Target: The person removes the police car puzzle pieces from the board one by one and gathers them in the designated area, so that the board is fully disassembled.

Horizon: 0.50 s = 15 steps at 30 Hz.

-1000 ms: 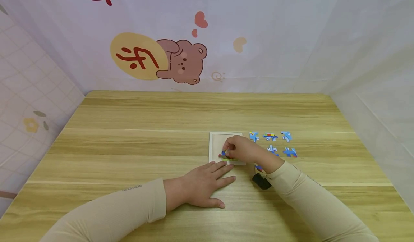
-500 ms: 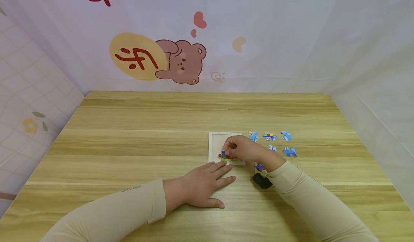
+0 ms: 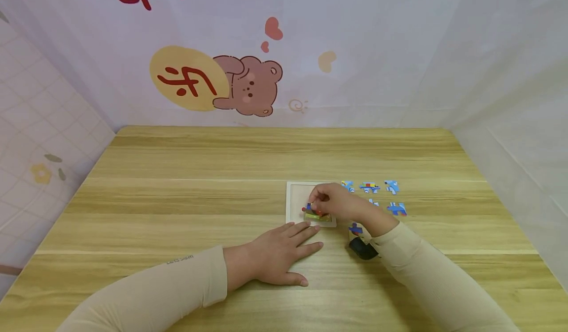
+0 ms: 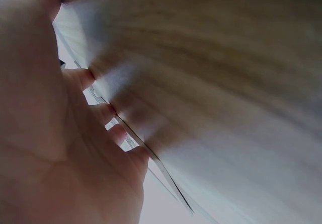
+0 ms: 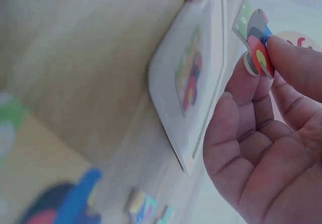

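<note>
In the head view, my right hand [image 3: 337, 202] is over a pale, square puzzle tray [image 3: 289, 201]. Thumb and fingers pinch a jigsaw piece [image 5: 255, 38], printed green, grey, red and blue, which is raised off the tray in the right wrist view. Another colourful piece [image 5: 189, 75] appears to lie inside the tray, partly hidden from the head camera by the hand. My left hand [image 3: 281, 253] rests palm down with its fingers spread. Its fingertips touch the tray's front edge, as the left wrist view also shows.
Several blue jigsaw pieces [image 3: 370, 187] lie right of the tray, some partly covered by the right hand. One more piece [image 3: 355, 230] sits under the right wrist, near the black wrist camera [image 3: 364, 248]. The wooden table [image 3: 199, 164] meets printed curtains behind.
My right hand has risen slightly and shifted a little right, lifting the pinched jigsaw piece with it. The left hand has stayed in place.
</note>
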Tool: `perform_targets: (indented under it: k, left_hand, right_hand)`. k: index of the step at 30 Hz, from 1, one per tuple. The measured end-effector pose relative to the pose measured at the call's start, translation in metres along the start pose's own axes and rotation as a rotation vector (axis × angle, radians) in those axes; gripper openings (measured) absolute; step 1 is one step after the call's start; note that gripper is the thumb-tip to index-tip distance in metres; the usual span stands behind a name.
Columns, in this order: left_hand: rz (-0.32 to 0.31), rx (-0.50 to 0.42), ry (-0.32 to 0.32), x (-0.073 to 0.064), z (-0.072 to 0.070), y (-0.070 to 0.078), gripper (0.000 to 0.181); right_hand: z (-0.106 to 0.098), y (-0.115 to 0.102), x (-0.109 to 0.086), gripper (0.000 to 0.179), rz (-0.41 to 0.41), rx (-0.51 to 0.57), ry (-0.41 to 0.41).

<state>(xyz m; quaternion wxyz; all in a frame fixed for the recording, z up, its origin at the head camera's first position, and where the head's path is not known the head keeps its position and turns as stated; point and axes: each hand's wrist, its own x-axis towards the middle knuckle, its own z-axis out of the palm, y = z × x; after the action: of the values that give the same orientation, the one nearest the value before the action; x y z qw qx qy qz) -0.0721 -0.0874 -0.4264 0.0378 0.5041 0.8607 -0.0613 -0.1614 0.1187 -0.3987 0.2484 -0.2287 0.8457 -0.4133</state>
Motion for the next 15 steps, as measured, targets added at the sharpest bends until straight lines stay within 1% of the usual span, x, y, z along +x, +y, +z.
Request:
perform_targets:
  k: [2,8,15]
  left_hand:
    - [-0.003,-0.004,0.000,0.000,0.000,0.000,0.074]
    - [-0.006,-0.014,0.003,0.000,0.000,0.001,0.074]
    - [-0.006,-0.015,0.006,0.000,-0.001,0.001,0.075]
  right_hand:
    - [-0.003,0.000,-0.003,0.005,-0.011,-0.004,0.010]
    - [-0.015,0.004,-0.014,0.005,-0.027,-0.067,0.052]
    - [-0.028,0.007,-0.028,0.005,-0.020,-0.054,0.059]
